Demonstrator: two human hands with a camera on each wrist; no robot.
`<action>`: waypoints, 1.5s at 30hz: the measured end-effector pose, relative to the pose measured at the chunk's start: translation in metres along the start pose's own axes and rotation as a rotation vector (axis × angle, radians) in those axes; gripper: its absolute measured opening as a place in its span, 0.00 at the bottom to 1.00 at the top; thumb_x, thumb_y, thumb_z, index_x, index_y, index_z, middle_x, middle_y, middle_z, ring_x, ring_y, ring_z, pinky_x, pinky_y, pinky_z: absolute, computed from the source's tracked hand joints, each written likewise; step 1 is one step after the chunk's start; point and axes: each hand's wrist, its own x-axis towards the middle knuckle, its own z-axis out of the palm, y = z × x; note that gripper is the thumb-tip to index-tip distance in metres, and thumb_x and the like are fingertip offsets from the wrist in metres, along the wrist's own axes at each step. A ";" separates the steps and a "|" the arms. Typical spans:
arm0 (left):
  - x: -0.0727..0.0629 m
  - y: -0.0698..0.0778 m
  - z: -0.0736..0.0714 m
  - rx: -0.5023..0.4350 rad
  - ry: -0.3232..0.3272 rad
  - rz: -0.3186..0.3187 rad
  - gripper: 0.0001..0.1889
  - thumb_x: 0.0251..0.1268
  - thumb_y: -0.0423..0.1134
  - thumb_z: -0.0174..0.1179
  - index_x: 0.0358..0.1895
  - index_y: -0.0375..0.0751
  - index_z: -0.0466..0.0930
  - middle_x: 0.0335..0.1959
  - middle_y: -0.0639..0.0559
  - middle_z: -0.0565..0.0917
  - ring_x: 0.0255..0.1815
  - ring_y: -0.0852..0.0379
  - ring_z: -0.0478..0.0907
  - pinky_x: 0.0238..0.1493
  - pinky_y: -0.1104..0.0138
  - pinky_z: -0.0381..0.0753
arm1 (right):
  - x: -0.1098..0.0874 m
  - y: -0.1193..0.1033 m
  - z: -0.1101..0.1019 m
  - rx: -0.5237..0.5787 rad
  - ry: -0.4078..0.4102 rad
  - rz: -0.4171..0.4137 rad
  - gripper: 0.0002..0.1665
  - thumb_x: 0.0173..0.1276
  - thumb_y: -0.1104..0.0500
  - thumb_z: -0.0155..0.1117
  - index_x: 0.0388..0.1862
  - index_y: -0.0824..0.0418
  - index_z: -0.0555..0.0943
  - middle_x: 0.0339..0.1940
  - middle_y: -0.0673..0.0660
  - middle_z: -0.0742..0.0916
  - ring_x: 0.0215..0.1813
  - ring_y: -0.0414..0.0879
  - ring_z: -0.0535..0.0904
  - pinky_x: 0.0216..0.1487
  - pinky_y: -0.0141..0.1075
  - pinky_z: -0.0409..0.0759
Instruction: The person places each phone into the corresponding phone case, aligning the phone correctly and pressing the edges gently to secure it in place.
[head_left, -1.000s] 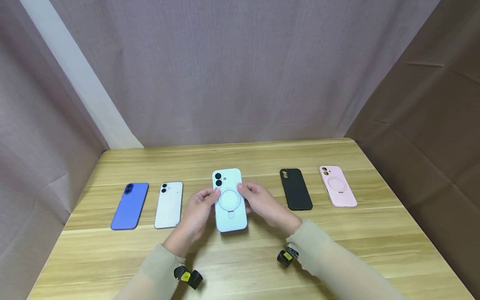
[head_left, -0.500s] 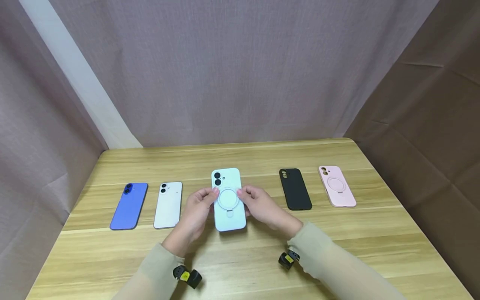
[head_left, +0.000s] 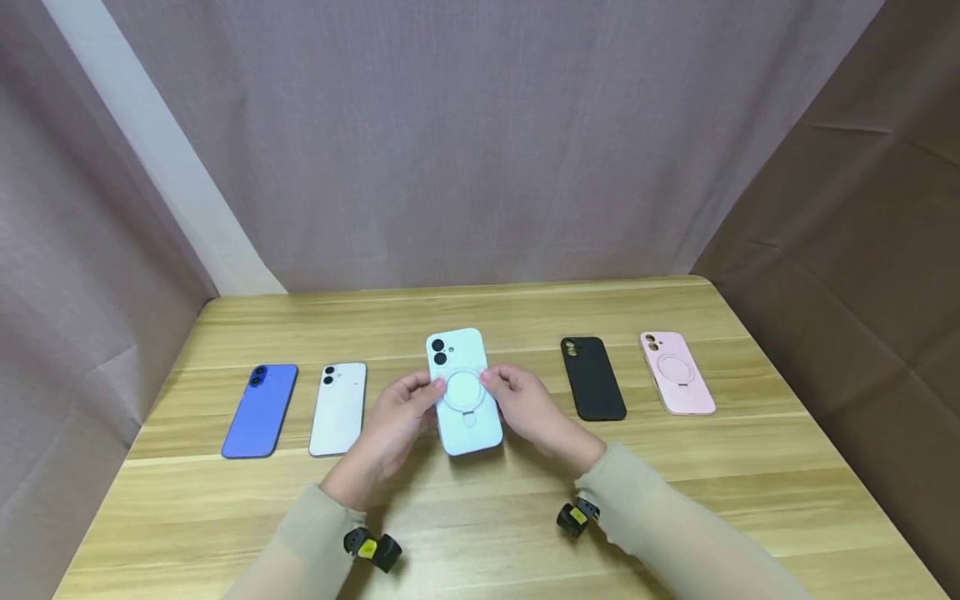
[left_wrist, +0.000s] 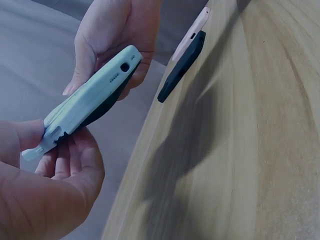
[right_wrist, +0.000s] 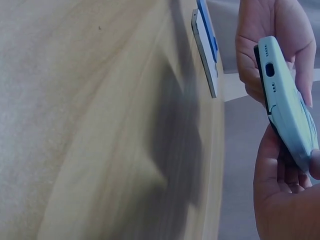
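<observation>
Above the middle of the table, a pale mint phone case [head_left: 459, 350] with a ring on its back is held back side up and slightly tilted. A dark phone [left_wrist: 106, 106] shows along its underside. My left hand [head_left: 397, 417] grips the left long edge, thumb on the back and fingers curled beneath. On the opposite edge my right hand [head_left: 528, 408] pinches it the same way, thumb beside the ring. The right wrist view shows the case's bottom end with its port opening, facing me. Most of the underside is hidden.
Left on the wooden table [head_left: 225, 517] lie a blue phone [head_left: 260, 412] and a white phone [head_left: 337, 410]. A black phone case [head_left: 592, 379] and a pink phone case [head_left: 677, 375] lie to the right. Grey curtains [head_left: 480, 150] stand behind the table.
The mint case with the phone has turned a little counterclockwise, its lower end swinging right, and has shifted slightly up in view. Both hands keep their hold; the other phones and cases stay put.
</observation>
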 end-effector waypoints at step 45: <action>-0.009 -0.008 0.002 0.145 -0.182 -0.011 0.18 0.69 0.39 0.59 0.53 0.27 0.73 0.42 0.40 0.83 0.47 0.42 0.80 0.50 0.59 0.80 | 0.008 -0.007 -0.010 0.179 0.096 0.077 0.19 0.78 0.49 0.49 0.50 0.62 0.79 0.43 0.59 0.83 0.44 0.49 0.78 0.46 0.45 0.79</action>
